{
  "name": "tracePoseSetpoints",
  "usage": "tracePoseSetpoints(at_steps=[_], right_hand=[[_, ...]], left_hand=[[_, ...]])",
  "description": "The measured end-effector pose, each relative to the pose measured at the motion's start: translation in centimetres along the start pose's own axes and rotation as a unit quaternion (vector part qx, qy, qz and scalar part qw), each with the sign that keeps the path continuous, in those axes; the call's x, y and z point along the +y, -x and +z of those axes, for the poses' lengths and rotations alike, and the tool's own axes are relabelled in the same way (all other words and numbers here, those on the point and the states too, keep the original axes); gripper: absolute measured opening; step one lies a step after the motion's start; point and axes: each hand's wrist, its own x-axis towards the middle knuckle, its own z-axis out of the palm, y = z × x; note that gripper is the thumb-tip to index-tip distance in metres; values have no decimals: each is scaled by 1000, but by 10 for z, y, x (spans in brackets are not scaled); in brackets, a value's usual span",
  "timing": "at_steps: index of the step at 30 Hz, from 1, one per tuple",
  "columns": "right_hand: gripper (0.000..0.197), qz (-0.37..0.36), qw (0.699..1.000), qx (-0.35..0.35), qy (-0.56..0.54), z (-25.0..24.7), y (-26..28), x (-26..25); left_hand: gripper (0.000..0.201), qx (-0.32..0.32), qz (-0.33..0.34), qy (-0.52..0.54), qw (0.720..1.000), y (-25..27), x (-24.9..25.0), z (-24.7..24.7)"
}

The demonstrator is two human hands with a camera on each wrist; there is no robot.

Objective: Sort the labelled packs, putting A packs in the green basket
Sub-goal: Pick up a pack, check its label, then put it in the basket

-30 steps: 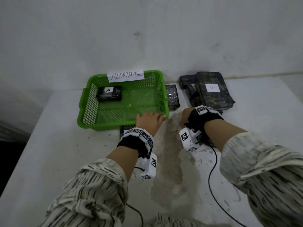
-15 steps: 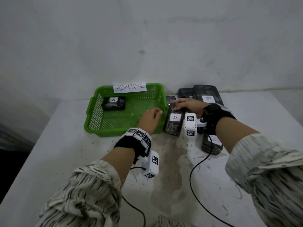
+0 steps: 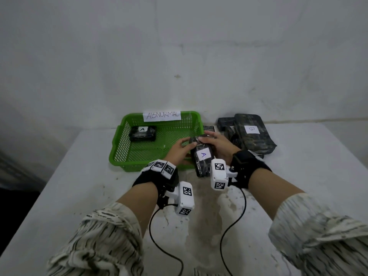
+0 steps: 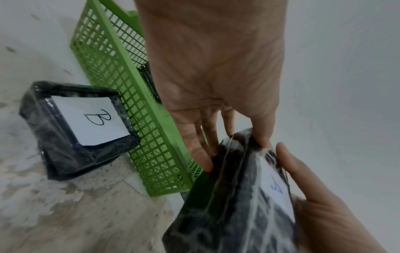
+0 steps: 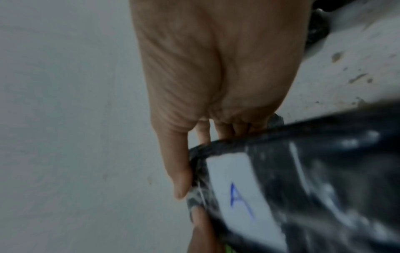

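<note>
Both forearms come out of loose, cream-coloured sleeves streaked with short dark dashes — the left sleeve (image 3: 95, 242) and the right sleeve (image 3: 322, 236) are pushed back from the wrists. Each wrist wears a black strap: the left black wrist strap (image 3: 155, 180) carries a row of white square tiles printed with black coded markers, while the right black wrist strap (image 3: 249, 168) shows a small metal screw. A white boxy camera housing (image 3: 185, 198) with black markers hangs from the left strap, another white housing (image 3: 219, 174) from the right — each trailing a thin black cable (image 3: 233, 226).
</note>
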Motion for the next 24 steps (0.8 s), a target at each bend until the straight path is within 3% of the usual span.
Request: tracePoseSetpoints(at_steps=[3,7,11,18,24], right_hand=[[35,-9,1000,6,-29,12,4,11],[30,-21,1000,8,16,24,12,22],[22,-62,998,17,-11,30,16,23],[42,-16,999,-17,-36,32,22,32],[43,-20,994,29,-99,31,24,40]], left_hand=[[42,12,18,7,1000,3,-2,-6],[40,21,41,41,998,7,2,-10],[51,6,35,37,999,11,-4,-10],[51,30,57,77,995,13,-8,-13],[63,9,21,109,994,15,-16,-13]])
